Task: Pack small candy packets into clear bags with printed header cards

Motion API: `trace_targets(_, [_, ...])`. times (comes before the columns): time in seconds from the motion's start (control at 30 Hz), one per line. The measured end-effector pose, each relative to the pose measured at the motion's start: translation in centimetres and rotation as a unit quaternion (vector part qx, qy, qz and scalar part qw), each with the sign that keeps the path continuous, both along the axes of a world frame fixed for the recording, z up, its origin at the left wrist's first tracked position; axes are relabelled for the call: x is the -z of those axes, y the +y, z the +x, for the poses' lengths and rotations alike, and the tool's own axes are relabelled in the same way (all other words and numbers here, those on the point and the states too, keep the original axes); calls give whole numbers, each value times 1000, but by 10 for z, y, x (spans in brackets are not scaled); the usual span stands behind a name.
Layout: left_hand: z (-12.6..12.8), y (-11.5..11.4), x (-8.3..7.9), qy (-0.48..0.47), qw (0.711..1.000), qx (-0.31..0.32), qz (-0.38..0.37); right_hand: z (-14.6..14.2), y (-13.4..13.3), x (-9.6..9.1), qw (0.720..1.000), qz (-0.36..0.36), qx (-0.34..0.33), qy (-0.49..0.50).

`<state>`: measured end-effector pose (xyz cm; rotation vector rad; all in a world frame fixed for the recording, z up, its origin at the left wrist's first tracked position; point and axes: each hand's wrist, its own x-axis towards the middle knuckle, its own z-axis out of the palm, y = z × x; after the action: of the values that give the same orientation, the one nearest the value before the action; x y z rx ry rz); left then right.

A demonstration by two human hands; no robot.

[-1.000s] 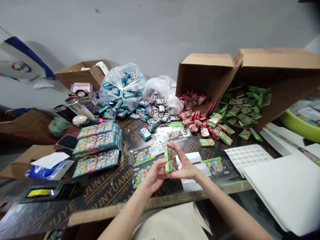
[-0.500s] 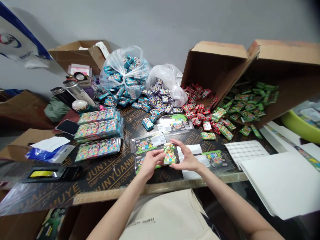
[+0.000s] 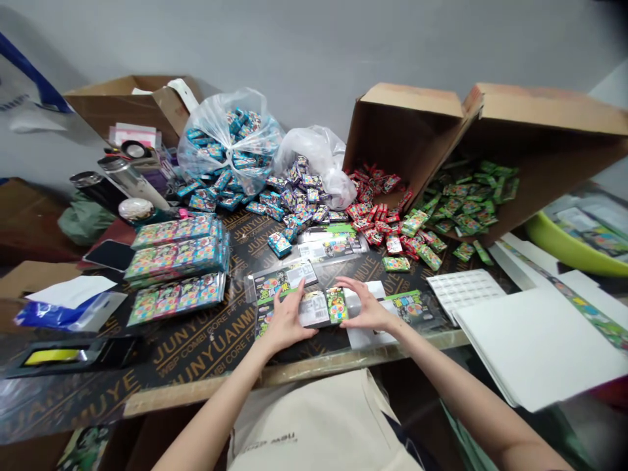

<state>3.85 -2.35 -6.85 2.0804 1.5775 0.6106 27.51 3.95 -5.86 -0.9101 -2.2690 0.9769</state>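
Observation:
A small green printed box [image 3: 337, 305] stands at the front middle of the table. My right hand [image 3: 370, 309] has its fingers at the box's far end and its thumb at the near end, gripping it. My left hand [image 3: 285, 320] lies just left of it, thumb and fingers spread over a flat printed package [image 3: 314, 310] with a barcode label. Another flat package [image 3: 275, 282] in clear plastic lies beyond that hand, partly covered. White paper and a further black-and-green package [image 3: 417, 307] lie beside my right hand.
Blue boxes fill a clear bag [image 3: 230, 144] at the back. Purple, red and green boxes [image 3: 471, 203] spill forward, some from tilted cartons [image 3: 407, 131]. Stacked packs [image 3: 176, 258] stand left, near a tape dispenser [image 3: 73, 353]. White sheets [image 3: 544, 347] overhang the right front edge.
My left hand has let go of the green box and spread out over the flat package. The box is now in my right hand's grip alone. The view has shifted slightly right.

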Motion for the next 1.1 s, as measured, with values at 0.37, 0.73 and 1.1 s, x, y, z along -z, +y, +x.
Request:
trace_targets(0.37, [8, 11, -17, -165, 961, -216, 54, -61, -1, -27, 927, -199, 143, 285])
trace_targets(0.73, [21, 12, -40, -699, 583, -388, -146, -123, -1, -34, 763, -381, 229, 470])
trace_targets(1.1, [-6, 19, -63, -474, 843, -253, -32, -86, 4, -35, 853, -349, 179, 345])
